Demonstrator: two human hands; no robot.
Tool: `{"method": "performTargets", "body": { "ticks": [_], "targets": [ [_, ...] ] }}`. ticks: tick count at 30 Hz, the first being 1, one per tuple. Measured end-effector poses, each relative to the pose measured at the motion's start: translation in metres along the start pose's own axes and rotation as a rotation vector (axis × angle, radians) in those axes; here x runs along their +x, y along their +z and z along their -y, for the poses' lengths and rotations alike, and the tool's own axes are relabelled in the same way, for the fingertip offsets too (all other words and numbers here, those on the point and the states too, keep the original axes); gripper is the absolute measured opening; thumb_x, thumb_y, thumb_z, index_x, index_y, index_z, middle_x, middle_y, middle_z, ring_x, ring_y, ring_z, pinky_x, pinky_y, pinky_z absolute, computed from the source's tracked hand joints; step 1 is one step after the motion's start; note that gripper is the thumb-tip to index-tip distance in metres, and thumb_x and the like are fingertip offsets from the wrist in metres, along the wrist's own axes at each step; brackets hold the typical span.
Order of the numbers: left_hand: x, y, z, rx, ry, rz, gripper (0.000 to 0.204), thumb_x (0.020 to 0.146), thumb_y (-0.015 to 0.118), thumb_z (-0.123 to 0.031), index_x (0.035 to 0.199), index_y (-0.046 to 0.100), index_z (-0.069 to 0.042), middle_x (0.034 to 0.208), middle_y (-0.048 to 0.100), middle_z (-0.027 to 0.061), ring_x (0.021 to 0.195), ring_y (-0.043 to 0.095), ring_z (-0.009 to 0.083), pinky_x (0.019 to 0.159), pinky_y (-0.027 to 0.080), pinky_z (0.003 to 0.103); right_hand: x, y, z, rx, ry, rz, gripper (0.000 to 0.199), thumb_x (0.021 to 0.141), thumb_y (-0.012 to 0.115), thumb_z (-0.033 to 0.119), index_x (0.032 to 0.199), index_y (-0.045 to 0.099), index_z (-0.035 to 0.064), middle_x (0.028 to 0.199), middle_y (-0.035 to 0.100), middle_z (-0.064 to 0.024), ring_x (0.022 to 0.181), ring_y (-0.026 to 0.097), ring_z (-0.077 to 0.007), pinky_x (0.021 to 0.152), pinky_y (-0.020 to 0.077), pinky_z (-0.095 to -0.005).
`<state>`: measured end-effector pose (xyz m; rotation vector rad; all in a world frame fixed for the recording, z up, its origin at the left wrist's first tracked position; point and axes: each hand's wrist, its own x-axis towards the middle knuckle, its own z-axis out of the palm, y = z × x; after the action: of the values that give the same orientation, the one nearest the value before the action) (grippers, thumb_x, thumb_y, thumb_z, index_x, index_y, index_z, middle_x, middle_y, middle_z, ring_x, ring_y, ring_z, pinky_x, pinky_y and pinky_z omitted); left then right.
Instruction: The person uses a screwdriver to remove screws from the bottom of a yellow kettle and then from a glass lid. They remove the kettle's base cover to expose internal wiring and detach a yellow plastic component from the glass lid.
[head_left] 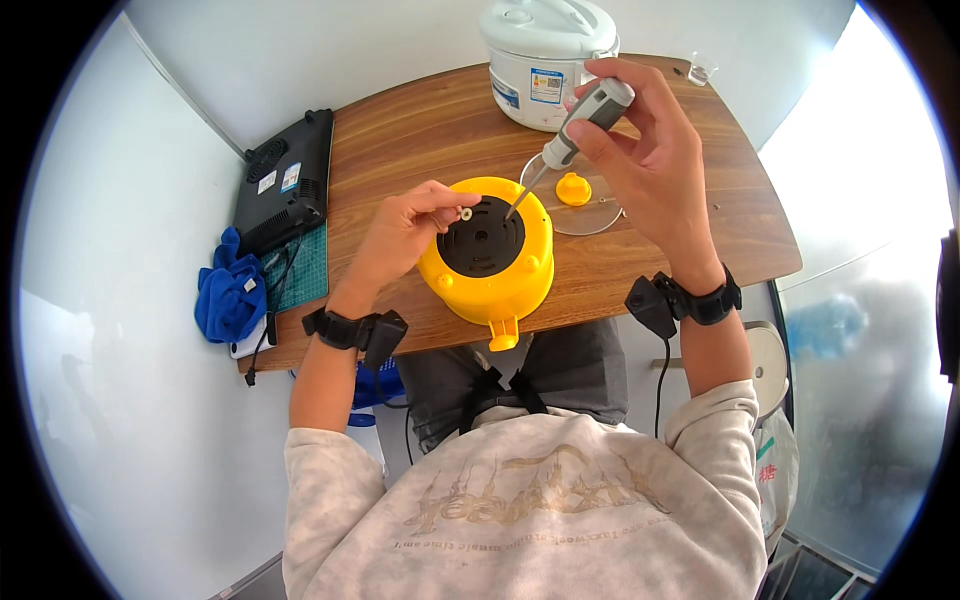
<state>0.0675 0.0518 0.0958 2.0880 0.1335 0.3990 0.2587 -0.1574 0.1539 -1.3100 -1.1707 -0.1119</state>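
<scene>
A yellow pot-shaped appliance (500, 295) stands upside down at the table's front edge, its round black slotted base plate (480, 250) facing up. My right hand (655, 150) grips a screwdriver (590, 118) with a grey and white handle. Its shaft slants down to the left, and the tip reaches the right part of the black plate. Over the plate's left side, my left hand (405, 230) pinches a small pale ring-shaped piece (466, 214) between its fingertips. Whether the screwdriver tip sits in a screw is too small to tell.
Behind the appliance lies a clear lid (600, 222) with a yellow knob (573, 189). A pale rice cooker (540, 75) stands at the back, a small clear cup (702, 69) right of it. At left are a black vented appliance (285, 185), a green mat (305, 270) and a blue cloth (232, 295).
</scene>
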Motion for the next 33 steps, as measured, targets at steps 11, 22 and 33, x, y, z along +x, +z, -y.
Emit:
{"method": "performTargets", "body": {
  "ticks": [11,22,33],
  "targets": [
    [-0.037,-0.036,0.037,-0.523,-0.261,-0.185,0.027,0.102,0.062,-0.022,0.121,0.064,-0.003,0.109,0.067,0.0050,0.098,0.068,0.0129,0.087,0.058,0.025,0.001,0.001,-0.002,0.058,0.021,-0.001,0.043,0.087,0.076,0.007,0.127,0.059,0.0078,0.107,0.070,-0.0118,0.104,0.070,-0.0207,0.089,0.0613,-0.0346],
    [-0.093,-0.060,0.099,0.326,-0.311,-0.322,0.013,0.097,0.064,-0.008,0.105,0.071,-0.001,0.097,0.066,0.0099,0.089,0.069,0.0215,0.076,0.056,0.031,-0.004,0.018,0.004,0.040,0.090,0.056,0.041,0.086,0.074,0.001,0.125,0.059,0.0053,0.108,0.068,-0.0105,0.103,0.067,-0.0182,0.091,0.0606,-0.0331],
    [-0.104,-0.052,0.128,0.528,-0.280,-0.287,0.022,0.083,0.073,0.002,0.104,0.067,-0.003,0.085,0.062,0.0118,0.078,0.062,0.0252,0.070,0.050,0.034,-0.012,-0.010,0.006,0.040,0.075,0.115,0.041,0.087,0.067,-0.006,0.126,0.060,0.0047,0.112,0.067,-0.0104,0.107,0.067,-0.0195,0.096,0.0578,-0.0366]
  ]
}}
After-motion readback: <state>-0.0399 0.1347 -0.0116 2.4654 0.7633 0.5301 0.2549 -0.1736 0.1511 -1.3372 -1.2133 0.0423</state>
